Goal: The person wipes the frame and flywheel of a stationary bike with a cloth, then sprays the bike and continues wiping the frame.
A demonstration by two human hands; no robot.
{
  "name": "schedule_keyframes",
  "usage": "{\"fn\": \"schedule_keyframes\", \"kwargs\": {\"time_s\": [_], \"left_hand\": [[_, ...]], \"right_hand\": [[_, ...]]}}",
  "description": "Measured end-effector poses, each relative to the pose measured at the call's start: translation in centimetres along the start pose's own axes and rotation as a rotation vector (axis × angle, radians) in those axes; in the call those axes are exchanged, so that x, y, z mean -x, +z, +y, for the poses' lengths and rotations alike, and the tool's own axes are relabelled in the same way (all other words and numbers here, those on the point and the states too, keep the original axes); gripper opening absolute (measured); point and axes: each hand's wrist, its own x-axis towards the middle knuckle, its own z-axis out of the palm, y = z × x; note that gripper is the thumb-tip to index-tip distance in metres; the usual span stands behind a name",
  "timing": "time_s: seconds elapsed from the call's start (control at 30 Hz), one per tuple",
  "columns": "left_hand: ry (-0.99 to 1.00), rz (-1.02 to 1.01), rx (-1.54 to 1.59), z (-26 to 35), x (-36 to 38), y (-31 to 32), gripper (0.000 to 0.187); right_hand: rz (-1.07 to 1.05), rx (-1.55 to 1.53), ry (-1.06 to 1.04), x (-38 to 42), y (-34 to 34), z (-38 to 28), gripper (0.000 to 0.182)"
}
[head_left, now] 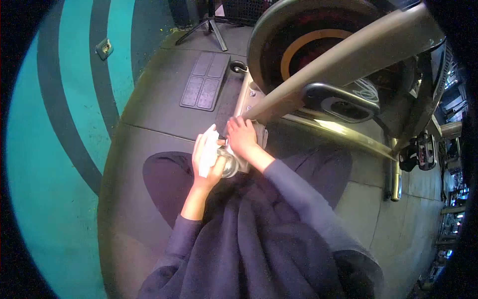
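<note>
My left hand (205, 162) holds a folded white cloth (209, 148) against a small clear bottle (230, 167) and grips both from the left. My right hand (242, 137) lies over the bottle's upper end with its fingers curled down around it. What is under those fingers is hidden. Both hands are close together above my lap, right in front of the lower frame (246, 97) of an exercise bike. Long dark sleeves cover my forearms.
The bike's beige slanted beam (343, 52), covered flywheel (298, 45) and a pedal (343, 103) fill the upper right. A dark ridged mat piece (205, 82) lies on the grey floor at upper left, and tripod legs (211, 27) stand beyond. A teal wall with dark arcs (59, 124) runs along the left.
</note>
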Motion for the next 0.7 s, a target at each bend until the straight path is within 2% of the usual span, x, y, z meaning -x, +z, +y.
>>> {"fn": "schedule_keyframes", "kwargs": {"time_s": [0.07,0.17,0.33,0.43,0.57,0.63,0.7], "left_hand": [[0.0,-0.02,-0.026,0.1,0.5,0.1,0.042],[0.061,-0.044,-0.042,0.2,0.7,0.1,0.046],[-0.003,-0.079,0.062,0.9,0.8,-0.2,0.054],[0.061,-0.065,-0.007,0.5,0.7,0.0,0.056],[0.03,-0.065,0.018,0.6,0.5,0.2,0.054],[0.06,-0.057,-0.013,0.6,0.5,0.2,0.053],[-0.005,-0.059,0.004,0.4,0.9,0.3,0.046]], "right_hand": [[-0.125,0.087,0.037,-1.4,-0.8,-0.9,0.047],[-0.015,-0.059,0.094,-0.9,0.8,-0.8,0.053],[0.082,-0.184,0.014,4.8,-0.4,0.8,0.056],[0.074,-0.277,-0.057,7.1,-0.8,1.8,0.052],[0.039,-0.209,-0.055,5.8,-0.8,1.4,0.05],[0.106,-0.196,-0.018,3.9,0.0,1.0,0.047],[0.098,-0.202,0.01,1.7,0.6,0.5,0.045]]}}
